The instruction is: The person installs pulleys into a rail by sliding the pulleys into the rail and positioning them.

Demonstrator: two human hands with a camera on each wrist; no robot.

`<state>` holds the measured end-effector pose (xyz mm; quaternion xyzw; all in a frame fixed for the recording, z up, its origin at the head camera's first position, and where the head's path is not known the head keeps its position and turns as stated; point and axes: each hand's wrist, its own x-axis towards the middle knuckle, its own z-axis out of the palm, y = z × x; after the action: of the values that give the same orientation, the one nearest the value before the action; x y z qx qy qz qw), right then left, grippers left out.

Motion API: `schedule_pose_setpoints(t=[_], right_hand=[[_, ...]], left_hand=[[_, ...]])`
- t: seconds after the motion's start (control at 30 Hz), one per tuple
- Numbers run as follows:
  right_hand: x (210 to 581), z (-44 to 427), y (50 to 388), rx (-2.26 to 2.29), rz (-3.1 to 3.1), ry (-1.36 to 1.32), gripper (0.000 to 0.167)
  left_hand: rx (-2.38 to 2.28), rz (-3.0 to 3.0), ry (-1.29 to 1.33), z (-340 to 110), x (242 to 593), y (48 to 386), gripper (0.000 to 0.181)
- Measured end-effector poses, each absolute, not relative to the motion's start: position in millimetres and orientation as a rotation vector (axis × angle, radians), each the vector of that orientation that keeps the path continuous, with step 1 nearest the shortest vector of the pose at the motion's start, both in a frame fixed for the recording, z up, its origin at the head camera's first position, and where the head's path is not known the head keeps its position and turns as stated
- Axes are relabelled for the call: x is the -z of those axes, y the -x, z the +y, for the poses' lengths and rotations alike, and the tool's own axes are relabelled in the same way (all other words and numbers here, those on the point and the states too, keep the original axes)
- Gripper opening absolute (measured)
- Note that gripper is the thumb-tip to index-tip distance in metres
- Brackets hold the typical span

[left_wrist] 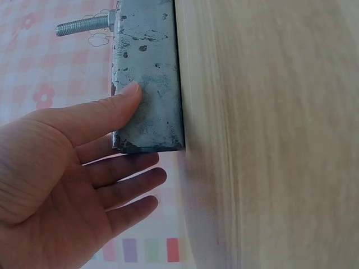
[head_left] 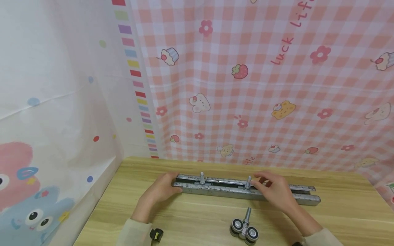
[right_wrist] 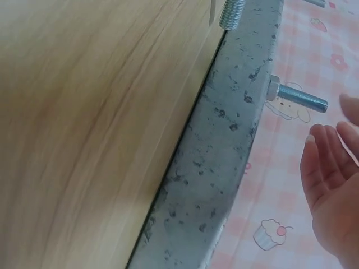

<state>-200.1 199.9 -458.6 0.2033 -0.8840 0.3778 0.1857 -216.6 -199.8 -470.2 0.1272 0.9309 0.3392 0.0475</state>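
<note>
A grey, speckled metal channel rail point(head_left: 221, 193) lies lengthwise on the wooden table, its slot facing up. Two threaded bolts stick up from the slot, a left bolt point(head_left: 202, 178) and a right bolt point(head_left: 248, 182). At the rail's left end my left hand point(head_left: 160, 188) grips it, thumb point(left_wrist: 120, 109) on the front face and index finger behind. My right hand point(head_left: 278, 191) hovers by the right bolt, fingers loosely bent; the right wrist view shows a gap between them and the bolt point(right_wrist: 303, 98). Whatever carries the bolts inside the channel is mostly hidden.
A loose roller hanger point(head_left: 244, 231) with black-rimmed wheels and a bolt lies on the table point(head_left: 191, 218) in front of the rail. A small black-and-yellow item point(head_left: 157, 234) sits beside the left sleeve. Behind hangs a pink checked cloth point(head_left: 215, 130); a white printed cloth point(head_left: 61, 102) hangs left.
</note>
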Motion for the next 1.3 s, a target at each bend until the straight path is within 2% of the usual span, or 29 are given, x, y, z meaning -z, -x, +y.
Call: schedule_pose_setpoints(t=[0.17,0.4,0.77,1.03,1.3], right_hand=[[458.1,208.4,192.6,-1.080,-2.380,-0.799,0.036],[454.5,214.5,171.1,-0.863,-2.443,-1.031,0.048],[470.8,217.8,161.5,-0.576,-2.431,-1.329,0.054],[482.9,212.9,158.3,-0.430,-2.454,-1.403,0.048],[492.5,212.3,160.4,-0.513,-2.525,-1.435,0.033]], left_hand=[[-1.036,2.838,-0.375,-199.4,470.5,216.3,0.050],[-1.039,2.836,-0.381,-199.9,471.9,216.5,0.054],[-1.043,2.834,-0.388,-200.0,471.0,216.2,0.057],[-1.056,2.834,-0.419,-200.3,470.7,216.7,0.049],[-1.055,2.846,-0.418,-200.7,472.4,217.9,0.043]])
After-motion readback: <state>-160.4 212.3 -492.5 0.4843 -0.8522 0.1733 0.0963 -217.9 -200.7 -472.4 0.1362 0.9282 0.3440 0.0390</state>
